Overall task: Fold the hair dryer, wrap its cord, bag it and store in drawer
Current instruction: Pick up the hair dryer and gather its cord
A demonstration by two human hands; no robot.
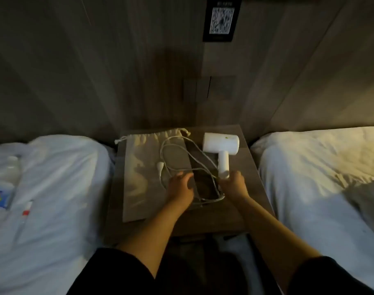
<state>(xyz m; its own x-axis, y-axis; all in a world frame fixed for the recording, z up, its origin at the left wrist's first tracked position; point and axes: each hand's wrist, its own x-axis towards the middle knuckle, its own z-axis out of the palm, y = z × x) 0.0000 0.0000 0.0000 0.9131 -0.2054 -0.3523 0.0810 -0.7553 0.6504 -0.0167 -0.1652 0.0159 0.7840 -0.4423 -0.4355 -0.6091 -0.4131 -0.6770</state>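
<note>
A white hair dryer (221,143) lies on the right of the wooden nightstand (241,209), with its handle unfolded and pointing toward me. Its white cord (175,143) sprawls in loose loops over the middle, and the plug (160,166) lies on a flat beige drawstring bag (137,177) on the left. My right hand (234,185) is at the lower end of the handle, thumb and curled fingers around its tip. My left hand (181,187) rests over the cord loops with its fingers loosely bent and nothing clearly gripped.
White-covered beds flank the nightstand, the left one (54,188) holding a plastic bottle (5,177) and small items. A wood-panelled wall with a switch plate (209,88) and a QR-code sign (221,20) stands behind. My dark-clothed knees fill the bottom.
</note>
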